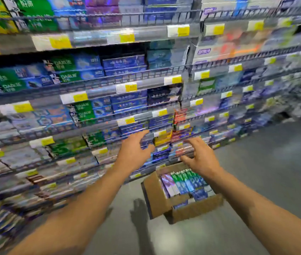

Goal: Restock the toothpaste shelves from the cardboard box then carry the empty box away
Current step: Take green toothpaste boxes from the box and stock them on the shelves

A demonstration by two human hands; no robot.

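Store aisle, grey floor, tall wire shelves [98, 85] full of toothpaste. Cardboard box [181, 205] sits on floor by bottom shelf, flaps open, packs [182, 183] standing inside. Box lies below your fingers, bit toward you. Your right hand [200, 159] hovers over its far edge, so it is nearer. Your left hand [134, 151] is up by low shelves. Both hands: fingers spread, holding nothing. Shelves blurry; box bottom hidden.

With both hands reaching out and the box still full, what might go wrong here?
1. The cardboard box sits on the floor close to the person; stepping forward might kick it or cause a trip.
2. Both the left hand and the right hand are empty and spread near packed shelves; they might knock packs off.
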